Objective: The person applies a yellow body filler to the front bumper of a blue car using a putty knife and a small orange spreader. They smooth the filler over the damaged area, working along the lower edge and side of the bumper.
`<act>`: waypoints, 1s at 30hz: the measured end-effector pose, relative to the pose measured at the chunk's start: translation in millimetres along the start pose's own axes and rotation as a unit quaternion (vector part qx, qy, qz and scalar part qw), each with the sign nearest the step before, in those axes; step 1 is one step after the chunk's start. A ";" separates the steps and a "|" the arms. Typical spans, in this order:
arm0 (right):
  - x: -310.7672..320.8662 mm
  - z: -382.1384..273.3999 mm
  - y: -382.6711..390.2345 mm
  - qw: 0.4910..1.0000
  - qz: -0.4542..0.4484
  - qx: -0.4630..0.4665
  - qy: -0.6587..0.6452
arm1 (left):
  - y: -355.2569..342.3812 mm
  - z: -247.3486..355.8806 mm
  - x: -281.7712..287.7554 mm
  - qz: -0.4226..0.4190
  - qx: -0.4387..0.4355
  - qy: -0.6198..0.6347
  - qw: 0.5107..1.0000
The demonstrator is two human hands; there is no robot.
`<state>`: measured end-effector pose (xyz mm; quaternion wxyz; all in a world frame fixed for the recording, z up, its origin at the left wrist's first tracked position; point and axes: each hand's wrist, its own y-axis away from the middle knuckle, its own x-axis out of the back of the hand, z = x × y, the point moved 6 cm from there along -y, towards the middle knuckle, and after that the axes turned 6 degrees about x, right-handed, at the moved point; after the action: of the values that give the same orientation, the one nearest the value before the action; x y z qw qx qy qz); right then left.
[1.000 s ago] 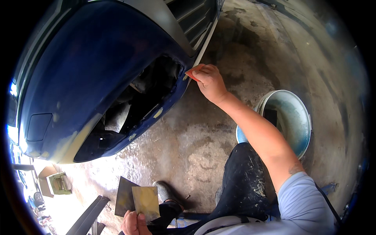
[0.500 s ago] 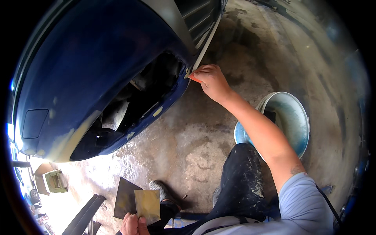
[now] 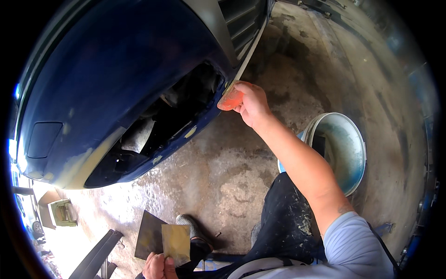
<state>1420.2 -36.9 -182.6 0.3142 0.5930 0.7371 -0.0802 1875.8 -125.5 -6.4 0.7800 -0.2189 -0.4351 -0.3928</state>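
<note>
Scraper (image 3: 229, 99), flat and orange-red, is pinched between the thumb and fingers of the right hand (image 3: 253, 105) at the outer edge of a dark blue bumper (image 3: 125, 65), beside the upper end of its long opening (image 3: 179, 106). The scraper's margin overlaps that edge in the view; whether they touch cannot be told. Between the bumper's curved rim and the person's legs runs a broad stretch of floor (image 3: 227, 176). Near the lower edge, well apart from the bumper, the left hand (image 3: 160, 267) is closed on a dark grey plate (image 3: 148, 238) and a yellowish plate (image 3: 176, 243), which partly overlap.

Paler smears mark the scraper's face. Smooth paint covers the bumper, with cream patches (image 3: 90, 162) low on its left. Both plates are thin and straight-edged; the floor is blotched and worn. Right of the legs sits a round white bucket (image 3: 349, 153), bluish inside, and pale specks dot the dark trousers (image 3: 288, 216).

The right forearm hides part of the bucket and of a dark object (image 3: 319, 143) inside it. Deep shadow blurs the opening's interior, glare washes out the far left, and the left wrist is cut off
</note>
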 end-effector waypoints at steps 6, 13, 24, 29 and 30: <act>-16.1 0.2 -5.1 0.997 -0.005 0.000 0.083 | 4.1 -4.3 1.8 -0.002 -0.003 -0.019 1.000; -32.7 -19.0 -10.2 0.998 -0.020 0.042 0.035 | 2.6 -4.4 3.4 -0.027 0.023 0.016 0.999; -8.0 -5.2 -6.6 0.998 0.036 0.050 0.012 | 0.5 -2.8 3.8 -0.034 0.006 0.023 0.999; -27.3 -18.3 -13.2 1.000 -0.019 0.019 -0.012 | -0.4 -2.1 4.6 -0.030 -0.005 0.029 0.999; -24.6 -18.7 -19.0 0.999 -0.010 0.019 -0.050 | -0.7 -2.2 4.7 -0.032 -0.007 0.026 0.999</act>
<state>1398.2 -53.4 -158.9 0.3382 0.5868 0.7247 -0.1268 1877.8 -129.4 -3.6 0.7763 -0.2001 -0.4191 -0.4262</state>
